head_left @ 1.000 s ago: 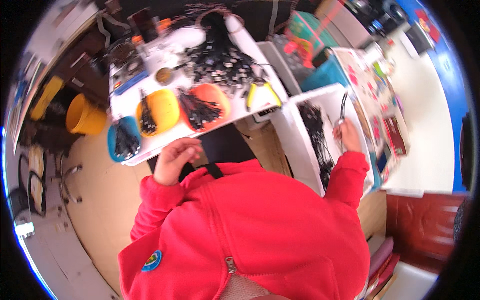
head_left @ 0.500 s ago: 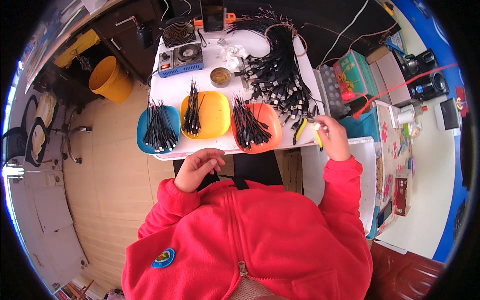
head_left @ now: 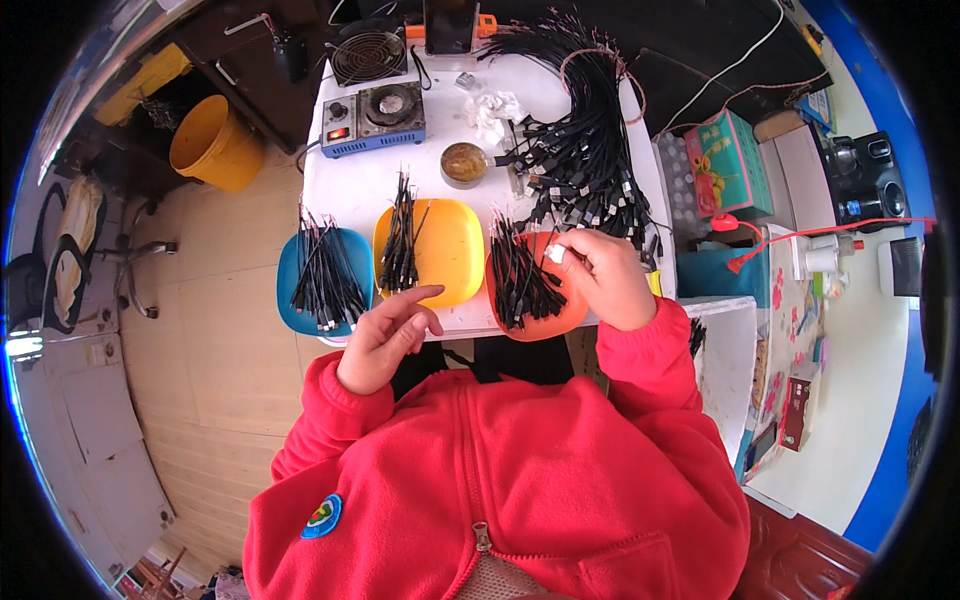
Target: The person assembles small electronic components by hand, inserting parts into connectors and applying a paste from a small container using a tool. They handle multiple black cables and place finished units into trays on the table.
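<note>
My right hand [head_left: 612,283] is over the right side of the orange tray [head_left: 560,326], thumb and fingers pinched together. A small white piece [head_left: 555,253] shows at its fingertips; whether it is a finger wrap or something held cannot be made out. Black cables [head_left: 520,285] with bare wire ends lie in this tray. My left hand [head_left: 388,338], empty with fingers apart, hovers by the front edge of the yellow tray [head_left: 450,245], which holds a smaller cable bunch [head_left: 402,245]. More cables [head_left: 328,275] fill the blue tray [head_left: 290,300] at left. Yellow-handled pliers [head_left: 655,282] are mostly hidden behind my right hand.
A large heap of black cables with metal plugs [head_left: 585,150] covers the table's right side. Farther back are a blue heating unit [head_left: 375,120], a round tin [head_left: 464,164], crumpled white tissue [head_left: 495,115] and a fan [head_left: 368,58]. A yellow bucket [head_left: 215,145] stands on the floor at left.
My right hand has moved left from beside the pliers to over the orange tray. My left hand stays near the table's front edge, its index finger now straighter. The whole view has shifted slightly.
</note>
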